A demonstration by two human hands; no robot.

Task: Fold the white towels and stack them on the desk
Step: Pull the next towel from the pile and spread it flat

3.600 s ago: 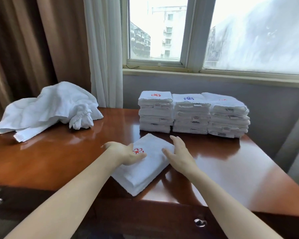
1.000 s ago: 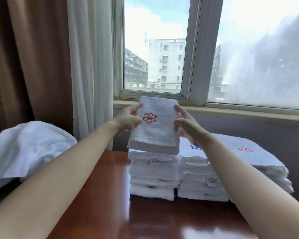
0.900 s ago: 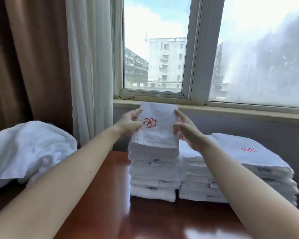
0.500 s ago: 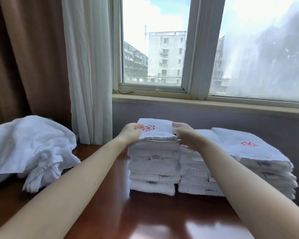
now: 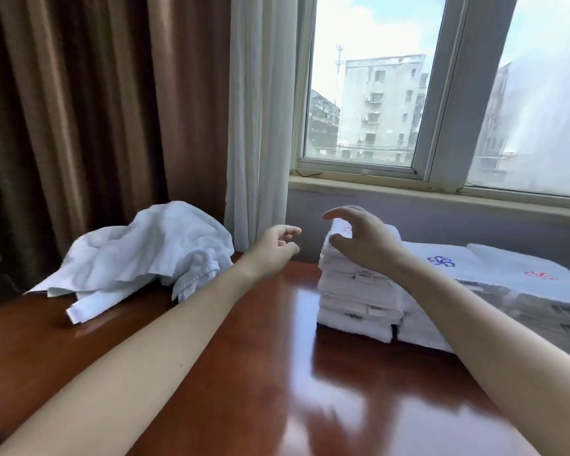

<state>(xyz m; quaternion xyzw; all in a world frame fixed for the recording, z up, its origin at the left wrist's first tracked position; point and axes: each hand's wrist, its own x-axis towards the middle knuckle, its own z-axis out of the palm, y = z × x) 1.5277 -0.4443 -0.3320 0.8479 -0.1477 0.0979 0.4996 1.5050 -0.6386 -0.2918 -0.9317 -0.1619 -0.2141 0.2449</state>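
Hands empty beside the towel stack, next towel not yet picked up.
Both held nothing: the left hand (image 5: 278, 240) hung with fingers loosely curled above the glossy red-brown wooden surface (image 5: 277, 357), forearm stretched forward; the right hand (image 5: 359, 241) hovered wide, fingers arched, just over the nearest stack of folded white terry towels (image 5: 356, 291). A rumpled heap of unfolded white towels (image 5: 145, 255) lay just left of the left hand. Best, I judged, to take one towel by a hemmed edge, lift it free without dragging the heap, then spread it flat.
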